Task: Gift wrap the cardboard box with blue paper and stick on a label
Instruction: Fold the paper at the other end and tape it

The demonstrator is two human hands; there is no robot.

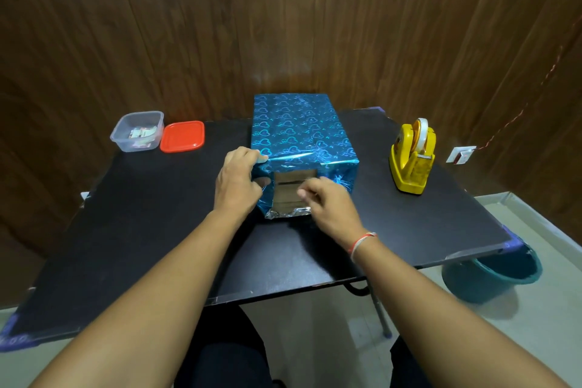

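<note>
A cardboard box (291,190) lies lengthwise on the black table (157,230), covered in shiny blue paper (299,129) printed with hearts. Its near end is open, with bare cardboard showing between folded side flaps and a silver bottom flap (288,213). My left hand (237,181) grips the left flap at the box's near left corner, thumb inside the fold. My right hand (327,203) hovers in front of the open end with fingers loosely curled; whether it pinches the paper is unclear.
A yellow tape dispenser (412,157) stands at the right of the table. A clear plastic tub (137,131) holding small labels and its red lid (182,136) sit at the back left. A teal bucket (493,274) stands on the floor at the right.
</note>
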